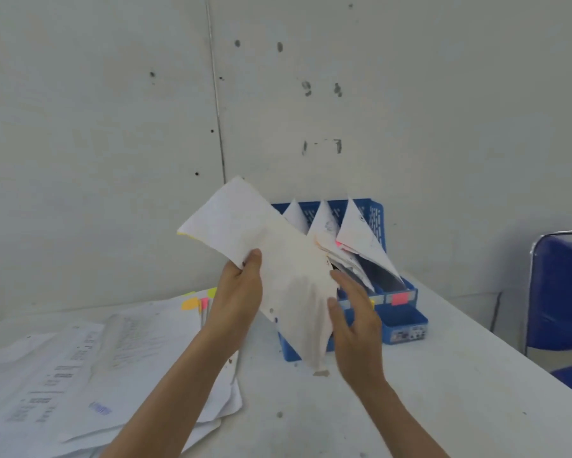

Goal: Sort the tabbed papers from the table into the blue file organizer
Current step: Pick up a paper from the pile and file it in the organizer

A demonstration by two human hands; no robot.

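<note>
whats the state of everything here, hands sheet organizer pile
left hand: grips the sheet's edge
right hand: open, fingers straight beside the sheet
sheet: held tilted in the air before the organizer
organizer: upright on the table, papers leaning inside
pile: spread flat on the table, tabs at its far edge

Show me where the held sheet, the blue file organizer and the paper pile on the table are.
held sheet [287, 276], head view, on its blank middle.
blue file organizer [405, 317], head view, on its low front section.
paper pile [79, 365], head view, on the top printed sheet.
</note>
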